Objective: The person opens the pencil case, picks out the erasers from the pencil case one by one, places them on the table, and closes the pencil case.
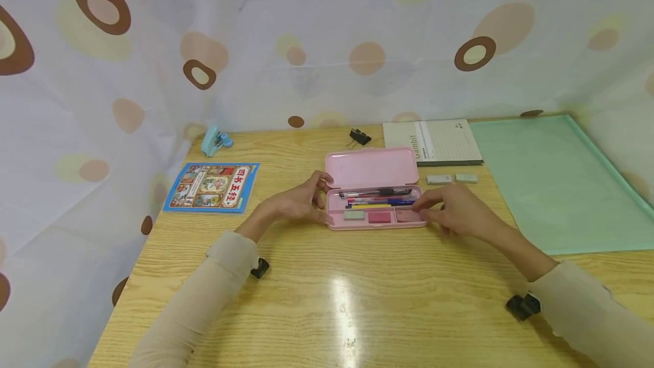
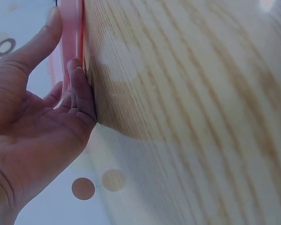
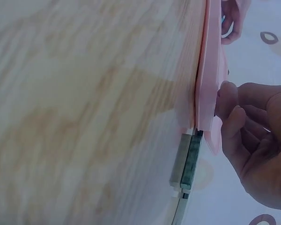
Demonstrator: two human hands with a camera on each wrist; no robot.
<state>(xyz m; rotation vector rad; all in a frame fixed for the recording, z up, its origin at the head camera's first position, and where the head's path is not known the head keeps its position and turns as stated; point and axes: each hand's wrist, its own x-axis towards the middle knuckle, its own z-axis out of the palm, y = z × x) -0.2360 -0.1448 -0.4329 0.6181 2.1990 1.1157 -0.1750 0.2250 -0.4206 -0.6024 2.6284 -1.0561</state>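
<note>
A shallow, rectangular pink plastic pencil case (image 1: 372, 168) lies open near the middle of the surface (image 1: 286, 322), its lid spread back toward the rear. In its rear compartment a slender clear pen with a black grip (image 1: 393, 191) rests behind a blue-and-red pen (image 1: 400, 202) and a thin yellow stick (image 1: 363, 207). The front left compartment holds a small pale-green block (image 1: 354, 215) and a crimson block (image 1: 379, 218); the front right compartment holds a dusky-pink block (image 1: 406, 216).

The left hand (image 1: 298, 203) grasps the left end of the case, thumb at the front corner, other fingers farther back. The right hand (image 1: 464, 210) is at the right end, fingers bent and meeting the dusky-pink block or the rim beside it; whether they pinch anything cannot be told.

Behind the right hand lie a whitish block (image 1: 439, 179) and a second pale-green block (image 1: 466, 178), side by side before a cream notebook with a dark edge strip (image 1: 447, 138). A black metal binder clip (image 1: 360, 137) sits behind the lid. Outward: left, a blue-bordered illustrated booklet (image 1: 212, 188) and a light-blue plastic gadget (image 1: 214, 142); right, a pale-green sheet (image 1: 562, 186). A white curtain with brown ovals (image 1: 317, 90) forms the background.
</note>
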